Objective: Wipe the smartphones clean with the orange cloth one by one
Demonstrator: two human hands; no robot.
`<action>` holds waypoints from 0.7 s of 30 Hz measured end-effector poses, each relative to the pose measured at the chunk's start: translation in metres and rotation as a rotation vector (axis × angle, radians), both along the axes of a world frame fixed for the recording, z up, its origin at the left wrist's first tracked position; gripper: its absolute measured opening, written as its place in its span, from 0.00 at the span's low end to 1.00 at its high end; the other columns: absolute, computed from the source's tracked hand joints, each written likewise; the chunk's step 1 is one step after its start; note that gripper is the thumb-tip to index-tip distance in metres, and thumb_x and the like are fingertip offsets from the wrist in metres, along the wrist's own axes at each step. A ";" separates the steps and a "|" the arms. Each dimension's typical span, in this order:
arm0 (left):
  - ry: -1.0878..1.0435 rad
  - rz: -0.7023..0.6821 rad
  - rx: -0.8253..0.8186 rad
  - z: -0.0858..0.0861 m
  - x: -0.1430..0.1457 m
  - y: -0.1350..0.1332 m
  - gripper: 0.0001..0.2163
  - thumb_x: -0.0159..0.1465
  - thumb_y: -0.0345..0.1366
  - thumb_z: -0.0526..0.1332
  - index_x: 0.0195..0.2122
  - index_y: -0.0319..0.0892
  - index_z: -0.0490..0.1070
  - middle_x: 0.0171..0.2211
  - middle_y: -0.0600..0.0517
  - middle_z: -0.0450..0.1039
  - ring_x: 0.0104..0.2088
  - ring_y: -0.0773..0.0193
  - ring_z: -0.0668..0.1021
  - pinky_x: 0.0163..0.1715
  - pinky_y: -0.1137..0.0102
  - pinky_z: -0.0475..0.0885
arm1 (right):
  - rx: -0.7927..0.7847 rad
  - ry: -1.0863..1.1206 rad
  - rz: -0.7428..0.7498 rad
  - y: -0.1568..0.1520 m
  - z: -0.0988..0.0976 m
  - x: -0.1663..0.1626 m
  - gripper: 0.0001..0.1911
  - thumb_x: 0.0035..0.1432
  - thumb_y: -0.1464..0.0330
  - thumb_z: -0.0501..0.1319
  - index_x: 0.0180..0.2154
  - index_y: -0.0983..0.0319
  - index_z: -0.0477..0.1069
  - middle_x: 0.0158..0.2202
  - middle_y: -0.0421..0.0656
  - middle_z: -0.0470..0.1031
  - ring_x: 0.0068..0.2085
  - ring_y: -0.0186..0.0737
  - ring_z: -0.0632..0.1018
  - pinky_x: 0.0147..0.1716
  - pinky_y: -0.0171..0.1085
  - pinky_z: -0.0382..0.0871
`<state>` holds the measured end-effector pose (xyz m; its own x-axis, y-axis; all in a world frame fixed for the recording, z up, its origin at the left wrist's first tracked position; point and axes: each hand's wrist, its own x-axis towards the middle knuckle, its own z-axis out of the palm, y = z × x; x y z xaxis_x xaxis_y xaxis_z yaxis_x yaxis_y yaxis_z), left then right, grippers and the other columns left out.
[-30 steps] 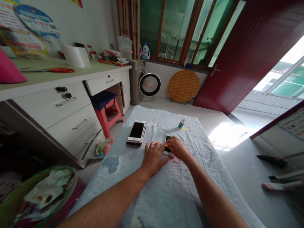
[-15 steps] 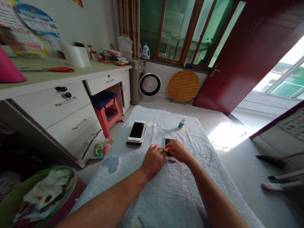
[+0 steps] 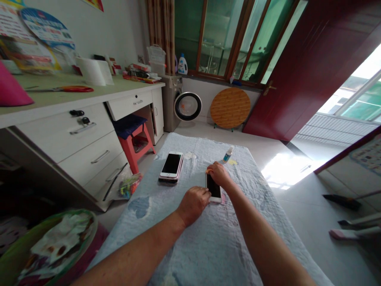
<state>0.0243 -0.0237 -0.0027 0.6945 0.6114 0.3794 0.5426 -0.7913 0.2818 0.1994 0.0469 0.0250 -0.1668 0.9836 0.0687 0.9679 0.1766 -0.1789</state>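
A white-framed smartphone (image 3: 214,188) with a dark screen lies flat on the cloth-covered table (image 3: 205,246). My left hand (image 3: 193,204) is closed at its lower left edge, fingers gripping the corner. At the phone's far end, my right hand (image 3: 219,173) pinches a small orange cloth (image 3: 208,171) against the glass. Just beyond that hand stands a small spray bottle (image 3: 228,155) with a blue label. To the left rests another white phone (image 3: 172,165), on top of what looks like one or more other phones.
A full waste bin (image 3: 95,226) is at the lower left, beside a white desk (image 3: 89,147) with drawers. Under the desk stands a red stool (image 3: 135,145). A washing machine (image 3: 169,107) has its round door open at the back.
My right hand has slid with the orange cloth from the middle of the phone up to its far end, uncovering the screen. My left hand has moved slightly nearer, still at the edge.
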 end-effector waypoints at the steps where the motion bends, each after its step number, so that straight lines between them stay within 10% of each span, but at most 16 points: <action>1: 0.005 -0.001 -0.003 0.001 0.000 0.000 0.07 0.65 0.32 0.61 0.44 0.41 0.71 0.41 0.48 0.77 0.42 0.57 0.79 0.45 0.64 0.73 | 0.003 -0.007 -0.014 0.001 0.000 0.000 0.14 0.63 0.71 0.52 0.39 0.63 0.77 0.37 0.47 0.74 0.41 0.38 0.74 0.43 0.32 0.63; 21: 0.096 0.018 0.007 0.005 0.009 -0.001 0.06 0.62 0.34 0.65 0.38 0.41 0.70 0.36 0.51 0.71 0.38 0.59 0.75 0.39 0.66 0.71 | -0.255 -0.117 -0.001 0.029 0.009 0.026 0.14 0.57 0.73 0.56 0.38 0.62 0.80 0.37 0.46 0.81 0.37 0.39 0.78 0.34 0.30 0.64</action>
